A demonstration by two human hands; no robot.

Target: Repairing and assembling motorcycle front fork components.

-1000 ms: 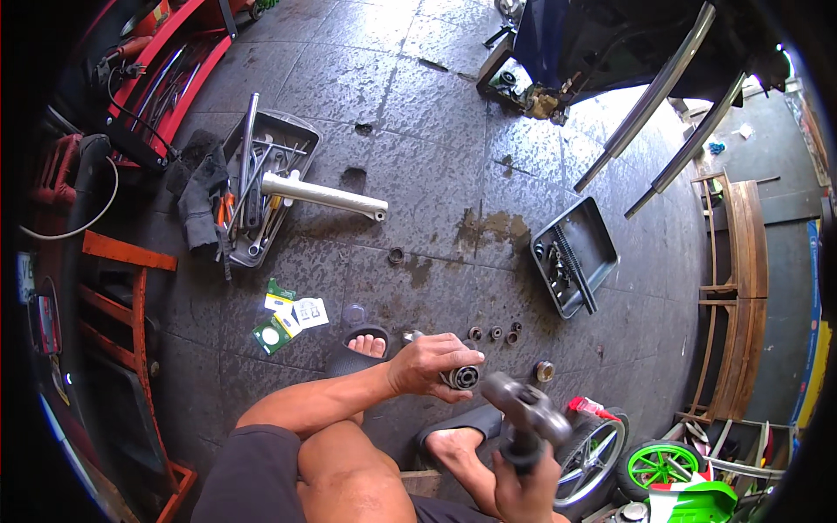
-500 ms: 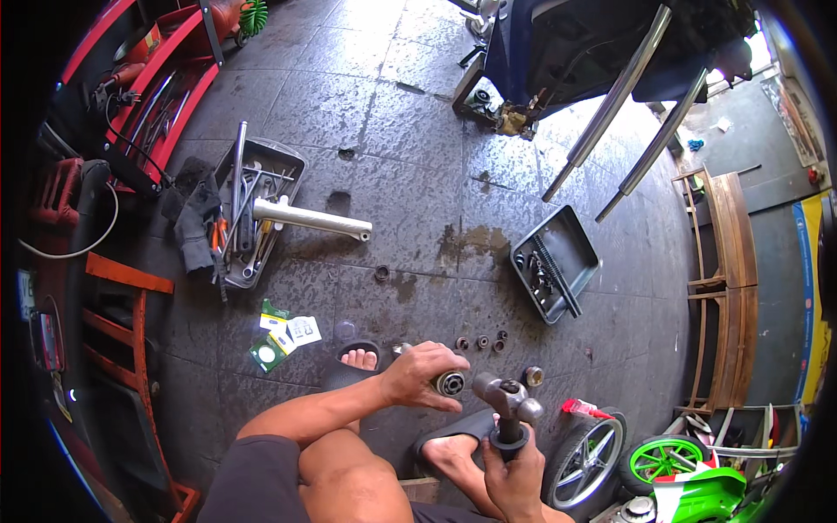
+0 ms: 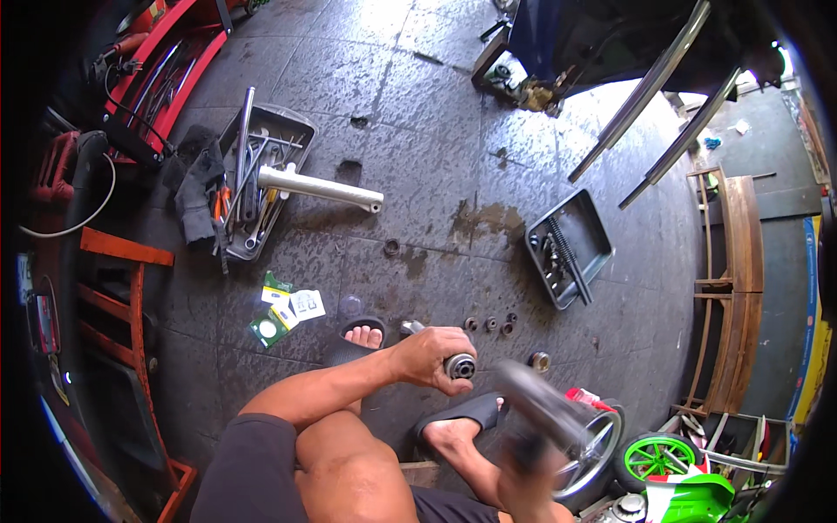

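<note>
My left hand (image 3: pixel 427 356) is closed round a metal fork leg, its round open end (image 3: pixel 459 366) with a dark ring inside turned toward me. The leg's other end (image 3: pixel 411 328) juts out beyond my knuckles. My right hand (image 3: pixel 527 484), smeared by motion, grips a hammer (image 3: pixel 540 405) by its dark handle. The blurred hammer head is to the right of the leg's end and apart from it. Several small round metal parts (image 3: pixel 508 329) lie on the floor past my hands, with a larger ring (image 3: pixel 540 361) nearer.
A tray of tools (image 3: pixel 301 131) at the left bears a silver fork leg (image 3: pixel 327 187) and a dark cloth (image 3: pixel 199 200). Another tray (image 3: pixel 602 240) holds a spring. Card packets (image 3: pixel 283 309) lie near my sandalled foot. Wheels (image 3: pixel 658 458) stand at lower right; chrome tubes (image 3: pixel 645 87) hang above.
The hammer has swung from upright beside the leg's end to a slanted, blurred position a little to the right. My left hand stays round the fork leg, and the whole view has shifted slightly.
</note>
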